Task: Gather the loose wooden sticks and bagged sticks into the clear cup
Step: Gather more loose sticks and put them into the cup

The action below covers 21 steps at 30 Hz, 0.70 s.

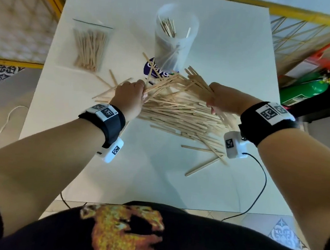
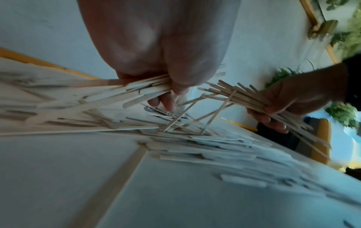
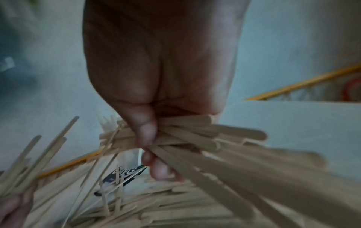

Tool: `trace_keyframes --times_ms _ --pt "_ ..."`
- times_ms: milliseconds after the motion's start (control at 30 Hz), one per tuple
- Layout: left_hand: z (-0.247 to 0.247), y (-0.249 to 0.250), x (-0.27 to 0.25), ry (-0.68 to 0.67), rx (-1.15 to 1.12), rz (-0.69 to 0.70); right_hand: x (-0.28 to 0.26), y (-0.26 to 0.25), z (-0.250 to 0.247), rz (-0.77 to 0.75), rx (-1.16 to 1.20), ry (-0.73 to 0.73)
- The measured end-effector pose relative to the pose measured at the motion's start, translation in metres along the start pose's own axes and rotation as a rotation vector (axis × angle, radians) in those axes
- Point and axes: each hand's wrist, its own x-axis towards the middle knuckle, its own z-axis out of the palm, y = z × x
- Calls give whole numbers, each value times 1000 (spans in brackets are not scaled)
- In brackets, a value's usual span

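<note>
A big heap of loose wooden sticks (image 1: pixel 181 116) lies in the middle of the white table (image 1: pixel 226 50). My left hand (image 1: pixel 132 94) grips a bundle of sticks (image 2: pixel 144 91) at the heap's left side. My right hand (image 1: pixel 220 98) grips another bundle (image 3: pixel 195 135) at the right side, lifted a little off the heap. The clear cup (image 1: pixel 174 38) stands just behind the heap with several sticks inside. A clear bag of sticks (image 1: pixel 90 48) lies at the back left.
A purple printed packet (image 1: pixel 153 69) lies at the cup's foot, partly under sticks. A few stray sticks (image 1: pixel 202 168) lie toward the front right. A green cylinder (image 1: pixel 303 89) and red items sit off the table's right edge. Cables hang at the front edge.
</note>
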Motion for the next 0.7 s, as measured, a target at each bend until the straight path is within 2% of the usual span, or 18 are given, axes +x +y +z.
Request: trace_keyframes --times_ms 133,233,333,467,633,700 --pt "-1 20 2 -31 -289 -150 -7 -10 25 19 670 26" --pt "6 43 4 -83 -497 -203 -2 -25 53 -21 973 29" --pt "16 62 4 -113 -559 -152 4 -42 70 -12 1229 67" --pt "22 74 7 -121 -504 -60 5 -55 78 -77 1292 128" --pt "35 70 14 -139 -416 75 11 -62 80 54 1276 315" --pt "31 70 11 -93 -340 108 14 -65 80 93 1240 348"
